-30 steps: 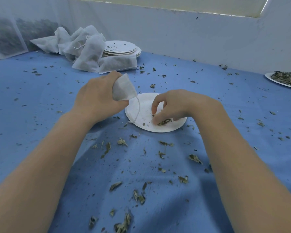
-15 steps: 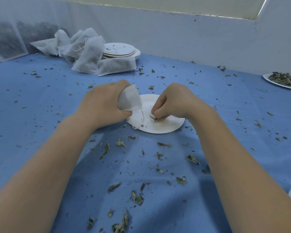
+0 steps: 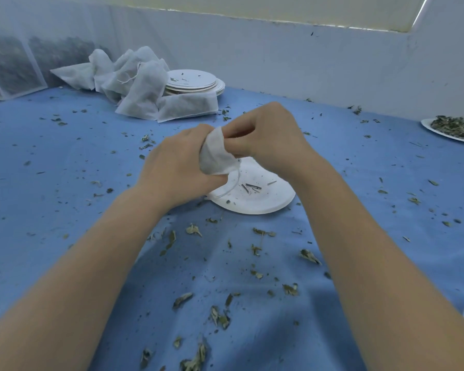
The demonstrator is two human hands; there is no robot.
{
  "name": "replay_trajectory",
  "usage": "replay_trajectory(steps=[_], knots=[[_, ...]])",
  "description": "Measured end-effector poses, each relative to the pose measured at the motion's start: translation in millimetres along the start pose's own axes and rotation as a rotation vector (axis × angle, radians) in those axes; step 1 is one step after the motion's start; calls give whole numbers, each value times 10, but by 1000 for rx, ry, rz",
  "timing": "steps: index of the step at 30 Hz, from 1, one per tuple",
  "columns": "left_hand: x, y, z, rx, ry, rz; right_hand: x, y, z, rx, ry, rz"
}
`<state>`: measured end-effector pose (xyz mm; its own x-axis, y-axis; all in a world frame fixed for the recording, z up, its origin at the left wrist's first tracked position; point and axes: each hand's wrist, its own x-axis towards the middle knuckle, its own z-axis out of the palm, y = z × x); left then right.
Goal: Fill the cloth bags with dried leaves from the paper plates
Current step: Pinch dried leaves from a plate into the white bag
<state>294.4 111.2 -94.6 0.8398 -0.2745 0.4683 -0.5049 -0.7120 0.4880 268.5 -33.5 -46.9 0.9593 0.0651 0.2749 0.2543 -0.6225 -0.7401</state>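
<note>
Nearest, crumbled grey-green dried leaf scraps (image 3: 220, 318) lie scattered over the blue cloth-covered desk (image 3: 51, 188). Beyond them sits a round white paper plate (image 3: 255, 202), almost bare — only a few thin stems and crumbs are left on it, so this plate's share looks all but used up. Just above its far-left edge the left hand (image 3: 172, 170) grips a small white, soft woven cloth bag (image 3: 214, 156), fingers curled round its body, a thin drawstring looping down onto the plate. The right hand (image 3: 265, 137) pinches at the bag's mouth with curled fingers; whether it has leaves in the pinch I cannot tell. Farther back on the left, a heap of plump, filled white cloth bags (image 3: 145, 87) leans against a stack of used paper plates (image 3: 193, 81) — work that looks finished. At the far right, another white paper plate heaped with dried leaves (image 3: 453, 127) waits.
</note>
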Motion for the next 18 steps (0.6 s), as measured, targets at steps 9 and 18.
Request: replay_trajectory(steps=[9, 18], knots=[[25, -102, -7, -153, 107, -97, -7, 103, -243, 10, -137, -48], [3, -284, 13, -139, 34, -150, -3, 287, -227, -541, -440, 396]])
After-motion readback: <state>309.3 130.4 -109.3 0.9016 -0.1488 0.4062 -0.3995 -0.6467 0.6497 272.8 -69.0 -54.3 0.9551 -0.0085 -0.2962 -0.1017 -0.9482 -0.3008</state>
